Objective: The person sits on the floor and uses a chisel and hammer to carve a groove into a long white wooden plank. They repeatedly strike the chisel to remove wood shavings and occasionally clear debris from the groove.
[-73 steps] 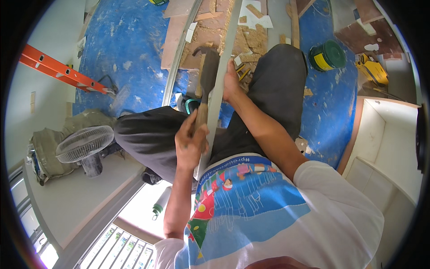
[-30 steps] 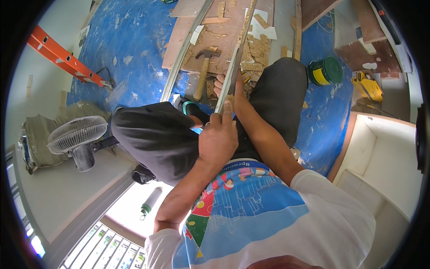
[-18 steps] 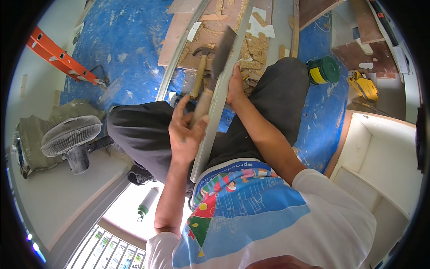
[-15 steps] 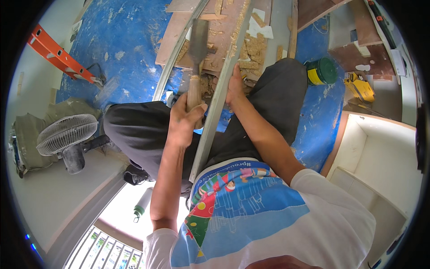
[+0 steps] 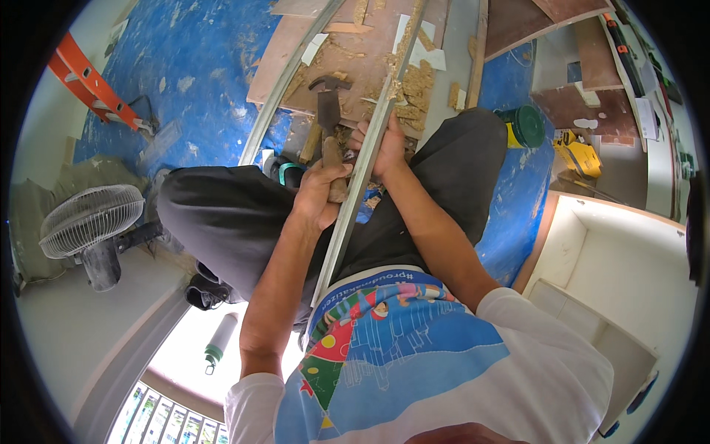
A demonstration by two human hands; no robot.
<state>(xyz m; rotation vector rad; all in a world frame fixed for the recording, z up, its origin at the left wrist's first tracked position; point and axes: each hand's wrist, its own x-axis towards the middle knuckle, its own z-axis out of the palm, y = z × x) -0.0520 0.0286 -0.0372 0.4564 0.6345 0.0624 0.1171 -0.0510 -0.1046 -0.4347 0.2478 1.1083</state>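
The left hand (image 5: 316, 194) closes round a wide-bladed chisel (image 5: 328, 115) pointing toward the near edge of the board (image 5: 268, 80); the right hand (image 5: 386, 148) half-curls round the metal strip (image 5: 360, 177), slanting from lap past that edge. Best brace the strip firmly, fingers clear of the blade.

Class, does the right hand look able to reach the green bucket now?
Probably not: the right hand holds the long strip, and the bent right knee stands between it and the green bucket.
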